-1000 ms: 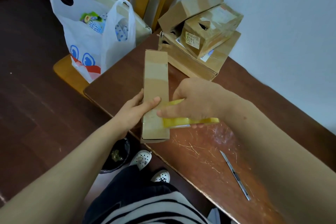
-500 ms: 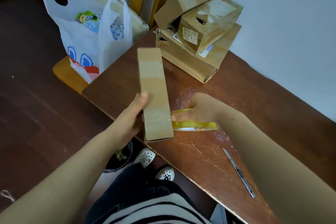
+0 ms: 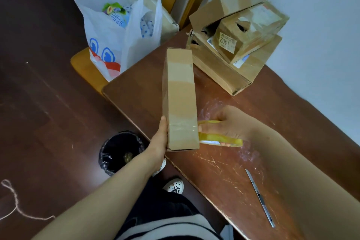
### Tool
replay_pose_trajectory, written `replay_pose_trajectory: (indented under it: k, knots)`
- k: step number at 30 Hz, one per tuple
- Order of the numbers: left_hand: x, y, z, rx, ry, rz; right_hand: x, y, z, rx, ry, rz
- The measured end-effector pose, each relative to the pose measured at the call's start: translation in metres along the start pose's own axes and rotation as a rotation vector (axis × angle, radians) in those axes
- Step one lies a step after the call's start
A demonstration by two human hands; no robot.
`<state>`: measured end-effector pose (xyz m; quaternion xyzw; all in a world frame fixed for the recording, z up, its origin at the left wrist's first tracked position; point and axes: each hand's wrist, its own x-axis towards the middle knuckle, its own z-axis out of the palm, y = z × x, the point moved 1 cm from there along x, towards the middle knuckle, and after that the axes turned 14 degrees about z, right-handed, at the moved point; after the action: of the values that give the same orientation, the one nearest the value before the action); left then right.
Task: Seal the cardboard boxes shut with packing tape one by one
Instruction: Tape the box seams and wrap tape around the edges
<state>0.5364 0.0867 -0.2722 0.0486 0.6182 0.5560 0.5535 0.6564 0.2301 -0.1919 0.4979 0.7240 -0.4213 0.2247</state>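
A long narrow cardboard box (image 3: 180, 99) stands on its side on the brown table (image 3: 224, 165), near the front left corner. My left hand (image 3: 160, 136) grips its near left side, thumb up along the edge. A band of clear tape crosses the box's near end. My right hand (image 3: 228, 124) holds a roll of yellowish packing tape (image 3: 220, 139) right beside the box's right face, fingers through the roll. A strip runs from the roll to the box.
A pile of other cardboard boxes (image 3: 239, 39) sits at the table's far end by the wall. A utility knife (image 3: 260, 198) lies near the front edge. A white plastic bag (image 3: 116, 31) rests on a wooden chair (image 3: 85, 64). A black-lined bin (image 3: 121, 152) stands on the floor.
The right hand has carried the tape roll from over the box's top down its right side. The left thumb has left the top and now lies along the left edge.
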Motion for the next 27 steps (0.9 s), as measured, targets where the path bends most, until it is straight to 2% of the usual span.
replay_pose_trajectory:
  k: [5,9,10,12,14,20,24,27]
  knots:
    - [-0.015,0.027,0.004,0.163,0.083,0.008,-0.002,-0.001,-0.004,-0.044,0.035,0.009]
    - [-0.056,0.052,0.016,0.113,-0.089,0.126,-0.006,-0.004,-0.005,-0.056,0.061,0.041]
    - [-0.066,0.057,0.020,0.182,-0.124,0.187,-0.004,-0.002,-0.005,-0.107,0.103,0.047]
    - [-0.077,0.060,0.028,0.333,-0.210,0.274,0.002,0.001,0.001,-0.364,0.191,0.089]
    - [-0.074,0.054,0.031,0.450,-0.251,0.252,0.006,0.006,0.018,-0.536,0.218,0.120]
    - [-0.044,0.026,0.012,0.830,-0.140,0.257,0.023,0.024,0.047,-0.354,0.173,0.155]
    - [-0.038,0.008,0.001,1.313,-0.152,0.497,0.024,0.024,0.046,-0.292,0.183,0.160]
    - [-0.035,0.007,-0.002,1.417,-0.102,0.718,0.015,0.012,0.039,-0.207,0.169,0.134]
